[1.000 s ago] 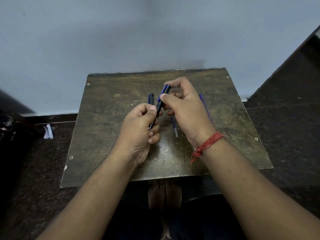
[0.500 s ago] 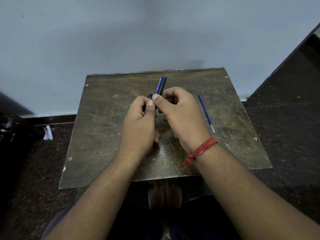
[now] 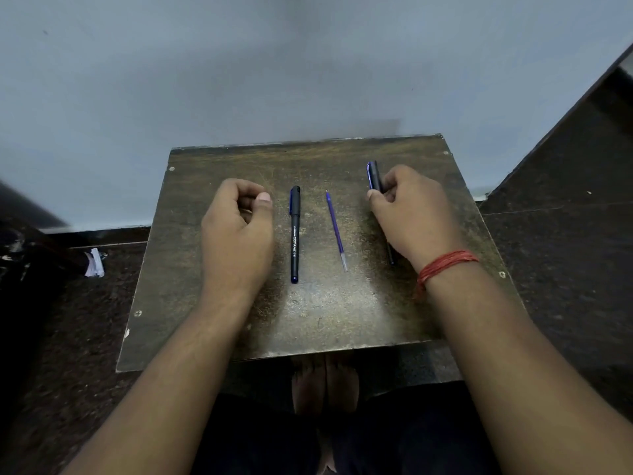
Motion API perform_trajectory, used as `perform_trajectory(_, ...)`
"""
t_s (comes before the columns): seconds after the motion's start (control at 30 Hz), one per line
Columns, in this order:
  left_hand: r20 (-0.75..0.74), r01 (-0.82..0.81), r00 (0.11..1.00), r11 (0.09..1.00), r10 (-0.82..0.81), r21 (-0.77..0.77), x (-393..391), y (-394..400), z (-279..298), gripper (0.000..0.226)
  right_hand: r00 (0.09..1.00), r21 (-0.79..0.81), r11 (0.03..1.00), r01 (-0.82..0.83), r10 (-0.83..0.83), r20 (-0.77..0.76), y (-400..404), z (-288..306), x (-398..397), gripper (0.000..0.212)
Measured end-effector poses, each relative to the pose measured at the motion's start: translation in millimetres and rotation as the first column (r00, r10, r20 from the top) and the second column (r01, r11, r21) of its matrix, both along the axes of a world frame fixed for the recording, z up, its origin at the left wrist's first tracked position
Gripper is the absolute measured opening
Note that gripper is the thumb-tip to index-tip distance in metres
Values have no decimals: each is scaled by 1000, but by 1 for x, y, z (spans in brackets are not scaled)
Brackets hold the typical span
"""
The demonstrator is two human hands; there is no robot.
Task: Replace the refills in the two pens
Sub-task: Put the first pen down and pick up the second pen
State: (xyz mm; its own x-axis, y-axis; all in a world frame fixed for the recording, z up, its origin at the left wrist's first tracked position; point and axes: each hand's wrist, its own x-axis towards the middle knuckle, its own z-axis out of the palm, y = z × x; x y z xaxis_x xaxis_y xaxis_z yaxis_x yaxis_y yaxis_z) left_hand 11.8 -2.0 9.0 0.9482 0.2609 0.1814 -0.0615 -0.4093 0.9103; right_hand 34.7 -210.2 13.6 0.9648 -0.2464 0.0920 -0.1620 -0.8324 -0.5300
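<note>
A capped black pen (image 3: 295,234) with white lettering lies on the worn brown board (image 3: 308,320), pointing away from me. Just right of it lies a thin blue refill (image 3: 336,230). My left hand (image 3: 236,234) rests left of that pen, fingers loosely curled with nothing in them. My right hand (image 3: 411,217), with a red thread at the wrist, holds a second black and blue pen (image 3: 374,176) at the board's right side; the pen's cap end sticks out above the fingers and its tip shows below the palm.
The board sits against a pale wall, with dark floor on both sides. A crumpled white paper (image 3: 94,264) lies on the floor at the left. Bare feet (image 3: 323,382) show beneath the board's near edge.
The hands have parted from the middle. The left hand has let go of one pen, which now lies on the board. The right hand carried the other pen to the right.
</note>
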Motion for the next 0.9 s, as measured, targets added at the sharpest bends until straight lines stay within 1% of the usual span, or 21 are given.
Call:
perform_trajectory(0.1, -8, 14, 1000, 998, -13, 61, 0, -2, -1, 6, 998, -205, 978, -47, 37, -52, 5, 0, -1, 24)
perform_trajectory(0.2, -32, 68, 997, 991, -65, 117, 0, -5, -4, 7, 996, -278, 958, -66, 46, -76, 9, -1, -2, 26)
perform_trajectory(0.47, -54, 161, 987, 939, -152, 304, 0, -7, -13, 2, 994, -273, 960, -59, 30, -109, 11, 1, -3, 28)
perform_trajectory(0.53, -59, 176, 984, 923, -166, 343, 0, -9, -13, 3, 997, -269, 962, -50, 31, -76, 12, 4, -3, 28)
perform_trajectory(0.63, -69, 172, 985, 915, -158, 364, 0, -8, -12, 4, 999, -230, 972, -37, 43, 21, 14, 10, -6, 27)
perform_trajectory(0.73, -116, 178, 983, 896, -143, 407, -1, -6, -10, 12, 997, -167, 985, -52, 60, 48, 19, 13, -9, 23)
perform_trajectory(0.83, -208, 215, 971, 821, -120, 530, -4, -10, -10, 24, 995, -126, 988, -86, 93, 48, 24, 14, -11, 23)
perform_trajectory(0.9, -230, 222, 968, 788, -105, 574, -5, -13, -10, 28, 993, -111, 988, -106, 112, 49, 27, 14, -11, 23)
